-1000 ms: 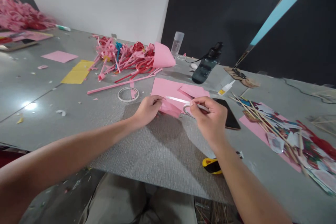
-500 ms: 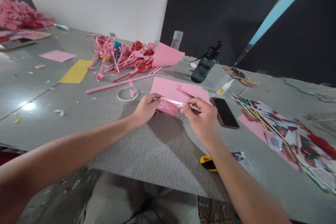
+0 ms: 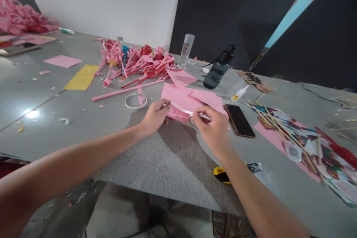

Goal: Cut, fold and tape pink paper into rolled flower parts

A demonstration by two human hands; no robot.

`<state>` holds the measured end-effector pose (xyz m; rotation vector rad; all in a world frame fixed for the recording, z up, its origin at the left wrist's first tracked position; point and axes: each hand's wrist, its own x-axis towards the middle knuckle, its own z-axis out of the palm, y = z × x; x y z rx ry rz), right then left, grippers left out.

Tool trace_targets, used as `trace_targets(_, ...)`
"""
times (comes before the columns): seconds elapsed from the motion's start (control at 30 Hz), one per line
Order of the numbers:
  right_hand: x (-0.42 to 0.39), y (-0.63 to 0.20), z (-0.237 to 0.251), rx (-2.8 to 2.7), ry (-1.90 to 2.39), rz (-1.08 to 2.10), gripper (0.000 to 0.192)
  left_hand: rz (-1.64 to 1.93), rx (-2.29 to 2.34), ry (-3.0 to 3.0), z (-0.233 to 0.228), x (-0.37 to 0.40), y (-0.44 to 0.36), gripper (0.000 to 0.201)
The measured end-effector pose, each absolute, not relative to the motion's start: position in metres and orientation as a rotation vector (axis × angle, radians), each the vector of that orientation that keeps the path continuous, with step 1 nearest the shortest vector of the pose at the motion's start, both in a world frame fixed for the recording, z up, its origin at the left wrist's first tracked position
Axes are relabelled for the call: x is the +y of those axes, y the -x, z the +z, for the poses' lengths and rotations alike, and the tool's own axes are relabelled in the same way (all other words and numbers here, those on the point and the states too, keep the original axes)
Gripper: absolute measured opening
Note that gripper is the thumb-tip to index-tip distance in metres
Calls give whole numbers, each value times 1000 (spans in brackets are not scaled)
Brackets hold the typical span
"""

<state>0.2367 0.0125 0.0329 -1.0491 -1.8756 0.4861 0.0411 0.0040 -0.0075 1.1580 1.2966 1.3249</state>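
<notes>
A narrow strip of white tape (image 3: 180, 109) runs between my two hands, sagging a little. My left hand (image 3: 156, 116) is closed, pinching its left end at the edge of a folded pink paper (image 3: 179, 117). My right hand (image 3: 213, 124) pinches the strip at the other end, fingers closed. The tape roll (image 3: 191, 120) shows partly below these fingers; the rest of it is hidden. Under and beyond the strip lie flat pink paper sheets (image 3: 174, 93). A second tape roll (image 3: 135, 100) lies on the table left of my left hand.
Behind are a heap of pink and red paper strips (image 3: 145, 61), a clear bottle (image 3: 186, 50) and a dark bottle (image 3: 219, 68). To the right lie a phone (image 3: 239, 120), a glue bottle (image 3: 239, 93) and sticks with cutouts (image 3: 304, 139). A yellow cutter (image 3: 221, 175) lies near my right forearm.
The strip has gone from straight to slightly curved, and my right hand has shifted a little left. The raised pink sheet at the back has dropped lower, uncovering more of the clear bottle.
</notes>
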Motion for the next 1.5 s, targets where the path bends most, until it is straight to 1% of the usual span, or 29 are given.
trace_targets(0.37,12,-236,33,-1895,1031,456,6,1323,1331,-1197,-10,5,-40,23)
trace_targets(0.97,11,-238,31,-1909,1026,422,6,1330,1367,-1164,-11,7,-40,25)
trace_targets(1.27,11,-240,39,-1783,1062,480,8,1345,1380,-1187,-13,9,-40,20)
trace_targets(1.5,9,-237,38,-1818,1003,495,7,1327,1348,-1181,-11,7,-40,19)
